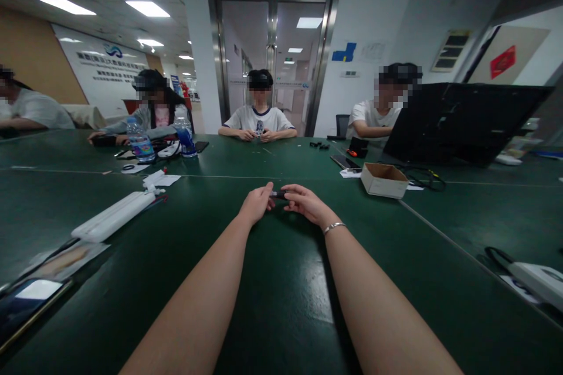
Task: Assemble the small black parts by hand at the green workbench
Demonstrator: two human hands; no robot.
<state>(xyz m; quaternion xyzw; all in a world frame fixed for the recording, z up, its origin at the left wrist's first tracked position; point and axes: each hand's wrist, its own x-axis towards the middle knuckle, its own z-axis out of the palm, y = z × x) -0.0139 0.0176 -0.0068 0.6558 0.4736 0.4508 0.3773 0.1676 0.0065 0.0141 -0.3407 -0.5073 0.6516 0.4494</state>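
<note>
Between my two hands is a small dark cylindrical object [278, 194], lying crosswise just above the green table [281, 269]. My left hand [257, 204] pinches its left end between thumb and fingers. On its right end are the closed thumb and fingertips of my right hand [305, 202], with a silver bracelet [334, 227] at that wrist. The object's ends are covered by my fingers, and it is too small to tell its exact kind.
A white power strip [115, 217] and a phone [33, 304] lie at left. Two water bottles [141, 140] stand beyond. An open cardboard box [384, 180] sits right of centre, near a large black monitor [461, 123]. Across the table several people sit, one person [259, 120] directly opposite.
</note>
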